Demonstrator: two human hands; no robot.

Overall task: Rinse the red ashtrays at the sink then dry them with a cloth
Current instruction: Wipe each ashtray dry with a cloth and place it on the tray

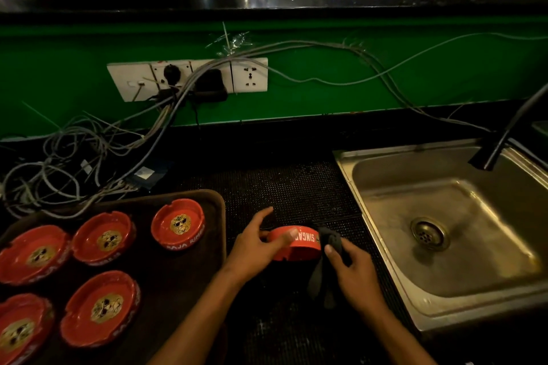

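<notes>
An ashtray (pixel 296 243) is gripped by the left hand (pixel 255 249) and wiped with a cloth (pixel 326 270) clutched in the right hand (pixel 355 275), left of the sink (pixel 444 234).

— What colours do you see from there?

— The round glossy ashtray held on its side (pixel 296 241) is bright red, white lettering along its wall. The five round ashtrays on the tray (pixel 102 307) are red too, each with a gold-and-black emblem.

— And around them?

— Dark grey rag (pixel 327 258), dark brown rectangular tray (pixel 189 281), black dotted counter mat (pixel 296 187), dull silver steel sink (pixel 444 240), green wall (pixel 355 80), white socket plate (pixel 189 77), grey cables (pixel 74 157).
</notes>
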